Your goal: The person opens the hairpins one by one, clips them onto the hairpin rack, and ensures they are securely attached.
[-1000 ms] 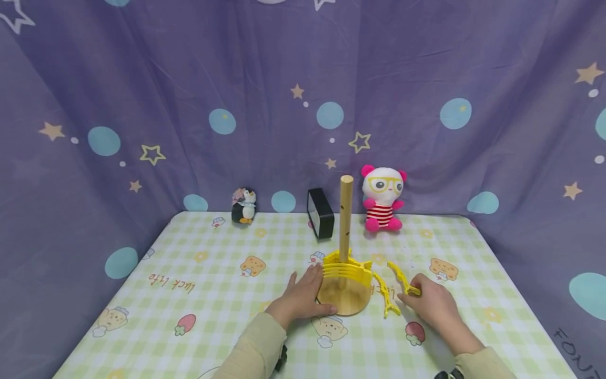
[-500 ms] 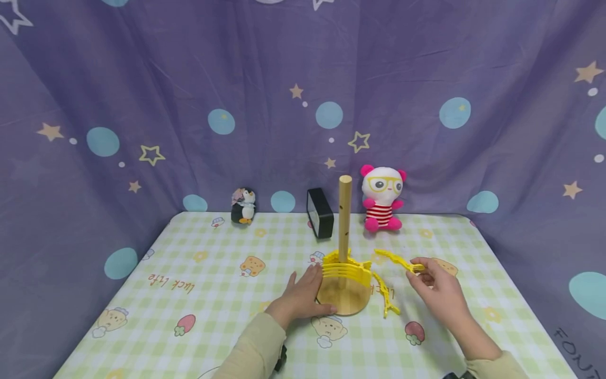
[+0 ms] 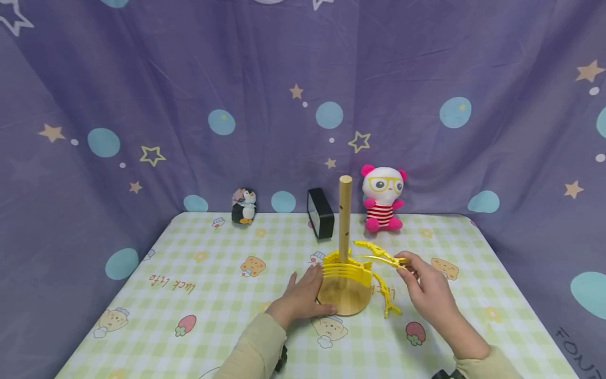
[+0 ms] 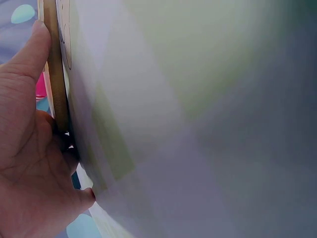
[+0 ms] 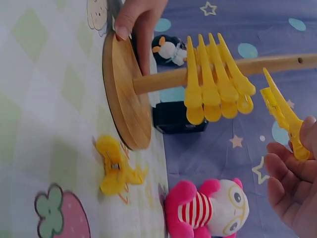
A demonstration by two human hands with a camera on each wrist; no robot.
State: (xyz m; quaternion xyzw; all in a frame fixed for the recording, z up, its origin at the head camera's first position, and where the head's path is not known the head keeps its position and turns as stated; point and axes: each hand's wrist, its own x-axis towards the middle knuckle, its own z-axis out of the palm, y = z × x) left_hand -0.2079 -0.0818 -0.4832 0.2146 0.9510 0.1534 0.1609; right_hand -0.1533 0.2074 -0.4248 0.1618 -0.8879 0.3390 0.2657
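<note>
A wooden stand with a round base and upright pole is in the middle of the table. Several yellow hair clips grip the lower pole, stacked close together. My left hand rests at the base's left side, thumb on its top, fingers extended along the rim. My right hand pinches another yellow hair clip at its rear end, right of the pole. Its prongs stand apart and point toward the pole. One loose yellow hair clip lies on the table right of the base.
Behind the stand are a black box-like object and a pink-and-white plush panda. A small penguin toy sits farther left. A green checked cloth covers the table, and a purple curtain hangs behind.
My right hand has lifted the yellow hair clip off the table and brought it left toward the pole. The clip has turned and its prongs have spread. My left hand has stayed put.
</note>
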